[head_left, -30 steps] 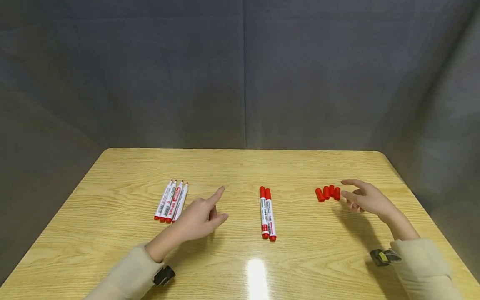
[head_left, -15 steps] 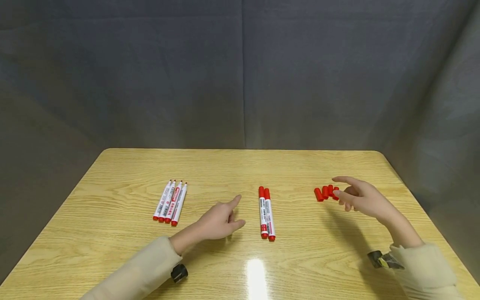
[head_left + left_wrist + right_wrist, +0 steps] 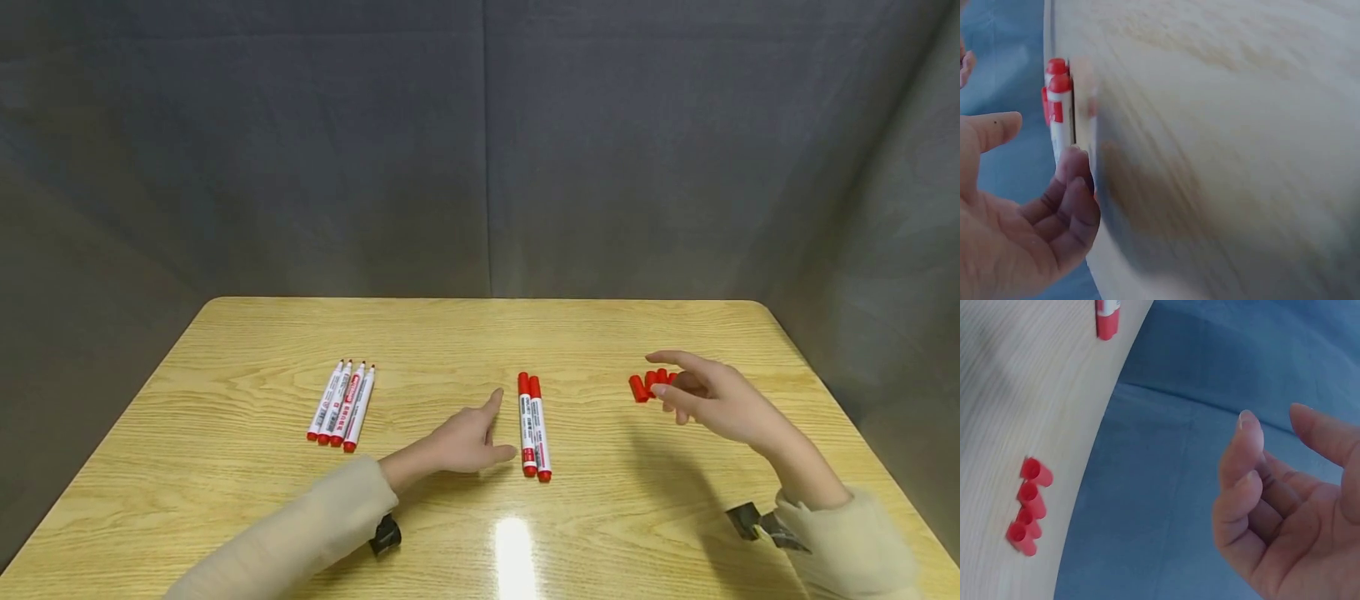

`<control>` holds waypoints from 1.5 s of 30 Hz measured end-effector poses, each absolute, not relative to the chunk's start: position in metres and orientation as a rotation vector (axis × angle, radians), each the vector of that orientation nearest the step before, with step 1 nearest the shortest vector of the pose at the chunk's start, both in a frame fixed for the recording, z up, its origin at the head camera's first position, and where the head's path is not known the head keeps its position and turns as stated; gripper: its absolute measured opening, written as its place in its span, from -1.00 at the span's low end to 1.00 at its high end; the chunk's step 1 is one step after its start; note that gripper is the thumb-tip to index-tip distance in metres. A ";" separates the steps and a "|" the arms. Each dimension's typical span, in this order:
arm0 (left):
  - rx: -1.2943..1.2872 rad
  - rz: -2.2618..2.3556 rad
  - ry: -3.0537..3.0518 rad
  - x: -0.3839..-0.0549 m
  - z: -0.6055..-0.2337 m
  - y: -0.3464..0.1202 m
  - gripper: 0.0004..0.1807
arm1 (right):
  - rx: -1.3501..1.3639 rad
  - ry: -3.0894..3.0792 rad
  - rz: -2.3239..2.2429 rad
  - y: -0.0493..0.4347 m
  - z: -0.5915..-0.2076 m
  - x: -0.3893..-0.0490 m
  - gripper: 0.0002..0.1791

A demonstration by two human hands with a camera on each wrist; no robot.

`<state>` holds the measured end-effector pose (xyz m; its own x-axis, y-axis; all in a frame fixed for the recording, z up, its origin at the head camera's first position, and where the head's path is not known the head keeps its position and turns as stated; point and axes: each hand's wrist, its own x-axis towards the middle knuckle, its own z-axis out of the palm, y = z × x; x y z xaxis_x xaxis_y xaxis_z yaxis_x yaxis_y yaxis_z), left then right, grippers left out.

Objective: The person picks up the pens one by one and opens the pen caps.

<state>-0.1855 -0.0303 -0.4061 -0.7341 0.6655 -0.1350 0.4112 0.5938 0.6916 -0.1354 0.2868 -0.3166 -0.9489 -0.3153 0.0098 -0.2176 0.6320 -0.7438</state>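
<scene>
Two capped red-and-white markers (image 3: pixel 530 429) lie side by side in the middle of the table, their red ends also showing in the left wrist view. Just left of them is my left hand (image 3: pixel 465 437), index finger and thumb extended toward them and nothing held. My right hand (image 3: pixel 720 400) hovers over several loose red marker caps (image 3: pixel 640 388), partly covering them in the head view; it holds nothing. The right wrist view shows the caps (image 3: pixel 1032 500) standing apart from the loosely bent fingers.
Several uncapped markers (image 3: pixel 352 408) lie in a row at the left of the wooden table (image 3: pixel 225 500), red tips pointing away. A grey cloth (image 3: pixel 480 167) hangs behind the table's far edge. Black wrist devices sit at both sleeves.
My left hand has moved right, from beside the uncapped markers to the capped pair. My right hand has shifted left over the caps. The markers and caps stay in place.
</scene>
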 end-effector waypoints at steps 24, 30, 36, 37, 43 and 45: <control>0.729 0.463 2.727 -0.186 -0.414 0.004 -0.14 | -0.544 2.712 -1.221 0.271 -0.318 -0.134 -0.55; 0.799 0.707 2.691 -0.184 -0.413 -0.003 -0.25 | -0.530 2.718 -1.195 0.271 -0.320 -0.134 -0.54; 0.875 0.995 2.643 -0.181 -0.401 -0.010 -0.37 | -0.544 2.681 -1.205 0.268 -0.323 -0.135 -0.53; 0.880 1.032 2.637 -0.180 -0.399 -0.011 -0.33 | -0.555 2.674 -1.204 0.267 -0.324 -0.135 -0.53; 0.936 1.161 2.666 -0.172 -0.385 -0.010 -0.24 | -0.601 2.661 -1.190 0.258 -0.326 -0.140 -0.53; 0.956 1.201 2.653 -0.168 -0.381 -0.010 -0.23 | -0.620 2.657 -1.200 0.254 -0.327 -0.142 -0.54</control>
<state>-0.1683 -0.0100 -0.3806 -0.8028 0.5690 0.1779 0.5092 0.4991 0.7012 -0.1416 0.2539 -0.3268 -0.9010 -0.4332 0.0237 -0.3042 0.5917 -0.7466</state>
